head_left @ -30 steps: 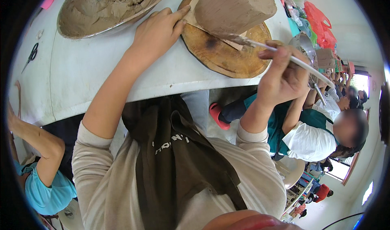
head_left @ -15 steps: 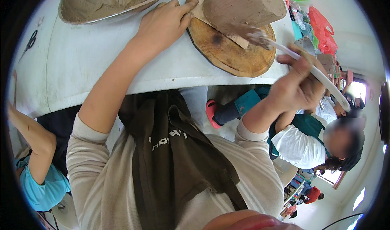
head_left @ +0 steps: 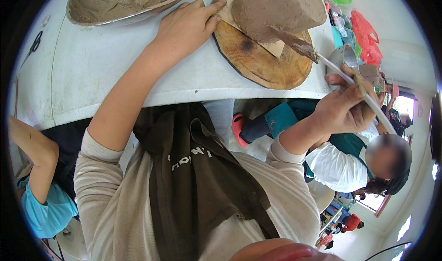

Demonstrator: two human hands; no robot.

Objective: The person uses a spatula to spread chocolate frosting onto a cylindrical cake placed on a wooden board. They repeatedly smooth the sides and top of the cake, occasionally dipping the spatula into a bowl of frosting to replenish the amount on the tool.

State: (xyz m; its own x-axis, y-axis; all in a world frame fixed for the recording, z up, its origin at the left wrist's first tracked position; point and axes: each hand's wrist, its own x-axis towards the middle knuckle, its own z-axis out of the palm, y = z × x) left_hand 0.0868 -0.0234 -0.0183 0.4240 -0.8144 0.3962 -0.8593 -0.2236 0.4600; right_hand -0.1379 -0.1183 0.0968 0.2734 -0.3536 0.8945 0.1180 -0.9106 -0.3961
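Note:
A rounded block of wet brown clay (head_left: 278, 10) sits on a thin light board (head_left: 275, 48), which lies on a round wooden slab (head_left: 258, 63). My left hand (head_left: 191, 23) holds the edge of the thin board beside the clay, index finger stretched along it and thumb at its side. In my right hand (head_left: 347, 102) is a brush (head_left: 301, 49) with a long white handle, gripped between thumb and fingers. Its clay-coated head points toward the lower right side of the clay. Clay smears show on my right fingers.
A metal basin (head_left: 124, 5) of wet clay stands at the far left of the white table (head_left: 106, 72). Black scissors (head_left: 34, 44) lie at the left edge. Plastic bags (head_left: 363, 37) and a metal bowl (head_left: 343, 58) are on the right. People sit on both sides.
My right hand has moved right and slightly down with the brush, drawing its head partly off the clay. My left hand stays on the thin board.

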